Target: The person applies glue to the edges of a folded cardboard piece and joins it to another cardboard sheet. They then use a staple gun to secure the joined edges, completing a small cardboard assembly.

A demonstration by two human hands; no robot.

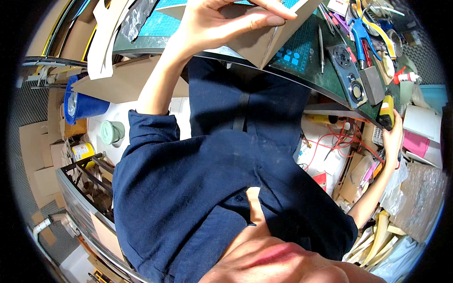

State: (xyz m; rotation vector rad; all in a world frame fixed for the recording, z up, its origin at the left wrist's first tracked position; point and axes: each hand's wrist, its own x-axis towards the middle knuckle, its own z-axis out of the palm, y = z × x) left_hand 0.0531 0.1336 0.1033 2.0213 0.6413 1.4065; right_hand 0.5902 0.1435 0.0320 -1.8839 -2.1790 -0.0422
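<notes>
My left hand (226,23) pinches a grey-brown cardboard piece (252,47) at the top, over the desk's near edge. Two panels of this piece meet at an angle along a seam below my fingertips. Far to the right, my right hand (394,134) is closed around the lower end of a yellow-and-black object (386,112) at the desk's corner; its exact kind I cannot make out. Beside it lie a grey block (372,85) and a grey device with round dials (347,73). A blue glue gun (361,35) rests farther back.
A teal cutting mat (295,54) covers part of the dark green desktop (314,75). A slim pen-like tool (321,49) lies near the dials. Under the desk are red cables (337,141). On the left stand a blue bin (87,101) and large cardboard sheets (127,80).
</notes>
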